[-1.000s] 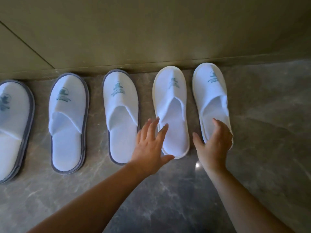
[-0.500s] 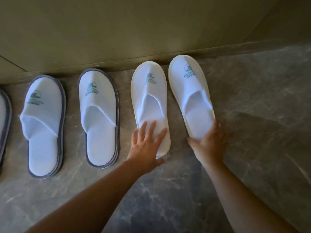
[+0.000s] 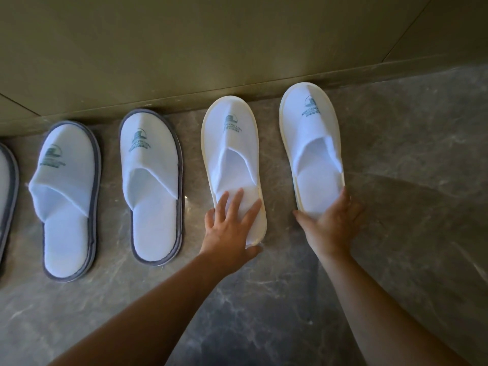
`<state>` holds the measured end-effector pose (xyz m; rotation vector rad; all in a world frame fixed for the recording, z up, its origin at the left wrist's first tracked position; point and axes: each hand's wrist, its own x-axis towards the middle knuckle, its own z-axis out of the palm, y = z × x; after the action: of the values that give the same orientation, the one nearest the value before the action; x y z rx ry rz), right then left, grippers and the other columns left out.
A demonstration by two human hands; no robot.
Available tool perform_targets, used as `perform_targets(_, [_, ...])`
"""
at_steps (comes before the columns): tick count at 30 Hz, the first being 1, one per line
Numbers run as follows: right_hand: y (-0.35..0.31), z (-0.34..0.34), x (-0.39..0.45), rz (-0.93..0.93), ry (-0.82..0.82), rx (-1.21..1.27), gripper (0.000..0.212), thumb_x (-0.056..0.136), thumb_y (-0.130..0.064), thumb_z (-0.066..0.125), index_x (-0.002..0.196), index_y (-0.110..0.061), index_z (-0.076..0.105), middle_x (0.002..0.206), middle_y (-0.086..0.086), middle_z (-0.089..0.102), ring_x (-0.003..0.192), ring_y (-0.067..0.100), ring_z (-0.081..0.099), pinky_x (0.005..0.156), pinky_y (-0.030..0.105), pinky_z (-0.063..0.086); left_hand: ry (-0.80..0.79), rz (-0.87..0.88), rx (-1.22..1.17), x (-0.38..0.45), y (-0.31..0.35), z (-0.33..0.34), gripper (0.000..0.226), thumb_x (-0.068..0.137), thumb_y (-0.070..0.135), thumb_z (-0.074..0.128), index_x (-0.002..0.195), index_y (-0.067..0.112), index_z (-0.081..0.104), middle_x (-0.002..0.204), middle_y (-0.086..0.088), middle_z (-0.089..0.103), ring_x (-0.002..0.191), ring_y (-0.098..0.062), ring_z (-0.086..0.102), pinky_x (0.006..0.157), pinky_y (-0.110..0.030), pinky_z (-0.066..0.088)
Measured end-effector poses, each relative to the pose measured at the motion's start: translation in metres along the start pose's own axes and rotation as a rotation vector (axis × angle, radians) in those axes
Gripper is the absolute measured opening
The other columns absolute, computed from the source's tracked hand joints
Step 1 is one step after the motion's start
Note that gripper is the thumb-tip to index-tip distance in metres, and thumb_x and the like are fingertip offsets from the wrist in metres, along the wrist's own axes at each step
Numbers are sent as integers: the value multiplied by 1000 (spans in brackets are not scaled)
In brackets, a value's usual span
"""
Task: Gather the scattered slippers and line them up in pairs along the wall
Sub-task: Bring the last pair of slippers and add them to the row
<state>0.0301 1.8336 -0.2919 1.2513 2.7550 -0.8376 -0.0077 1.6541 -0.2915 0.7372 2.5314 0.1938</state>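
From the head camera, looking down at the foot of the wall (image 3: 184, 48), I see a row of soft white terry slippers lying flat on a grey marble-patterned floor (image 3: 409, 180) that has a dull shine. All are open-heeled, rounded at the toe, with a small teal printed logo on the upper, and their toes point to the baseboard (image 3: 163, 103).

Two grey-trimmed slippers lie side by side: the left grey-trimmed slipper (image 3: 67, 199) and the right grey-trimmed slipper (image 3: 150, 186), each with a dark grey band round the sole. At the far left edge only a sliver of another grey-edged slipper (image 3: 8, 202) shows.

To the right lies a pair with pale cream edging. The left cream-edged slipper (image 3: 233, 157) has its toe close to the baseboard; the left hand (image 3: 232, 231) rests flat on its heel end, fingers spread and straight on the terry, thumb beside the heel's rim. The right cream-edged slipper (image 3: 311, 149) lies a little apart from its mate, its toe nearly at the baseboard. The right hand (image 3: 330, 223) cups its heel, thumb out along the left side and fingers curled round the right edge, holding it.

Both bare forearms reach in from the bottom.
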Motion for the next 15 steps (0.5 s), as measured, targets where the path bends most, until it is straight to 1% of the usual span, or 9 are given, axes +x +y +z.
perform_targets(5, [-2, 1, -1, 16, 0, 18, 102, 57, -30, 81, 135, -2, 22, 134, 27, 33, 121, 39, 29, 96, 42, 21, 3, 0, -1, 1, -1, 2, 90, 74, 59, 54, 139, 37, -5, 153, -2, -11, 139, -28, -16, 112, -55, 4])
perform_targets(10, [1, 1, -1, 20, 30, 12, 102, 55, -28, 82, 134, -1, 23, 132, 29, 35, 118, 41, 32, 97, 46, 26, 1, -1, 9, 2, -1, 3, 91, 74, 59, 54, 139, 38, -6, 153, -1, -12, 138, -28, -16, 112, -55, 5])
perform_targets(13, [-1, 0, -4, 29, 40, 13, 102, 55, -27, 82, 134, 0, 23, 130, 30, 36, 117, 42, 33, 95, 47, 27, 5, -9, 21, 2, 1, 2, 90, 74, 59, 53, 139, 39, -6, 153, -1, -11, 138, -28, -15, 112, -54, 4])
perform_targets(15, [-1, -1, -4, 29, 25, 10, 103, 56, -28, 81, 135, 0, 21, 133, 30, 35, 119, 42, 32, 96, 47, 26, -4, -19, 27, 2, 2, -1, 90, 74, 60, 53, 138, 39, -6, 153, -1, -12, 138, -28, -16, 112, -54, 2])
